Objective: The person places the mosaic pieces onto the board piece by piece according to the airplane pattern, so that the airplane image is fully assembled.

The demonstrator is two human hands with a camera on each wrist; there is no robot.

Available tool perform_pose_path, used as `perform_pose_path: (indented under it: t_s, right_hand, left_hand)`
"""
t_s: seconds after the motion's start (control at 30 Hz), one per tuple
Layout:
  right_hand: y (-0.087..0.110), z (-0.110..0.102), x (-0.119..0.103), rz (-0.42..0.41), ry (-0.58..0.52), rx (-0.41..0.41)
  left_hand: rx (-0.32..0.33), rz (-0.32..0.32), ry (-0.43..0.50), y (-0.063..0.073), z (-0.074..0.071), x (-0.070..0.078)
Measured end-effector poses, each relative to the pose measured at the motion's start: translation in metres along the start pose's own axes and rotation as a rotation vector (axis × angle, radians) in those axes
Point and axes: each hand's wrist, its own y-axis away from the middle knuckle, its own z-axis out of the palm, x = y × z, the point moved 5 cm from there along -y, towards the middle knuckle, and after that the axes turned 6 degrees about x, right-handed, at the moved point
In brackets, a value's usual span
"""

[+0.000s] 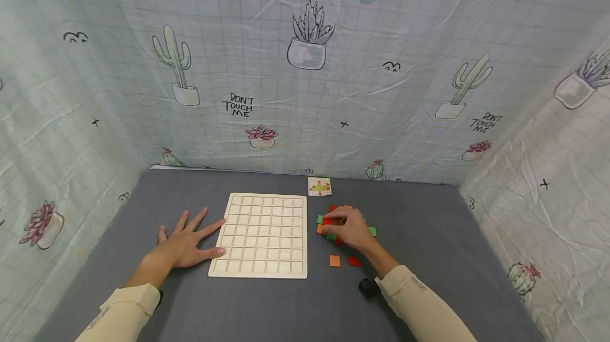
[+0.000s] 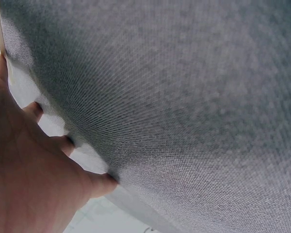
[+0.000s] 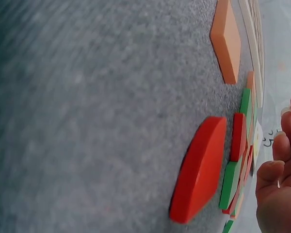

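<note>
A pale wooden board (image 1: 259, 236) marked off in square cells lies flat on the grey table. My left hand (image 1: 186, 244) is spread at its left side, with the thumb and index fingertip at the board's edge. In the left wrist view, the other fingertips (image 2: 104, 184) rest on the grey cloth. My right hand (image 1: 350, 228) is over a cluster of red, green and orange flat pieces (image 1: 331, 236) right of the board. Between its thumb and fingers it pinches a red piece (image 1: 326, 221), mostly hidden by the fingers.
An orange square piece (image 1: 334, 261) and a red curved-edge piece (image 3: 199, 170) lie apart, nearer me. A small patterned card (image 1: 319, 187) sits beyond the board's far right corner. A black object (image 1: 368, 288) is beside my right sleeve. Printed cloth (image 1: 286, 93) hangs around the table.
</note>
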Motion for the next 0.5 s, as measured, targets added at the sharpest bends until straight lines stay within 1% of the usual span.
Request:
perform_pose_path:
  t_s: [0.33,0.5]
  right_hand:
    - [-0.004,0.008,-0.002,-0.009,-0.031,-0.019]
    - [-0.005,0.012,-0.003,0.006,-0.046,-0.027]
  left_hand:
    - [0.000,-0.005,-0.007,0.000,0.001,-0.001]
    - [-0.003,-0.007,-0.013,0.000,-0.001,0.001]
